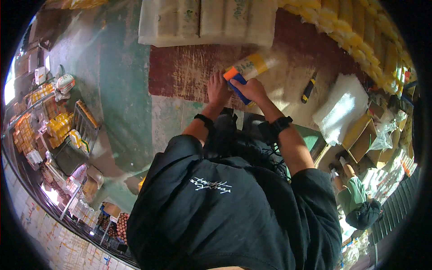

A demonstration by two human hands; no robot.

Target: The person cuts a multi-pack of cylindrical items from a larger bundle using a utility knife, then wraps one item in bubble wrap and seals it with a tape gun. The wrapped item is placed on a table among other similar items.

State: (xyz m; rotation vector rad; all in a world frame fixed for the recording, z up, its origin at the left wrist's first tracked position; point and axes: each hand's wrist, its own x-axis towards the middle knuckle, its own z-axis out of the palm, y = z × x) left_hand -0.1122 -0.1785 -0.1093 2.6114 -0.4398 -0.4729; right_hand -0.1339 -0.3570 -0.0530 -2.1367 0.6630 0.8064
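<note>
On the worn dark red tabletop (192, 81) lies a clear plastic-wrapped package (248, 67) with green writing and a band of yellow tape. My right hand (251, 89) is closed around a blue and orange tape dispenser (239, 84) at the package's near left end. Just left of it, my left hand (218, 88) rests at that same end, its fingers pointing away from me; whether it presses on the package or the dispenser's edge is hard to tell. A black and yellow utility knife (308, 90) lies on the table to the right.
Large plastic-wrapped bundles (207, 22) lie at the far edge. Yellow-taped packages (357, 33) are piled at the far right. Bubble wrap (342, 108) and an open cardboard box (361, 138) are at the right; another person (354, 199) is beyond. A metal cart (82, 128) stands left.
</note>
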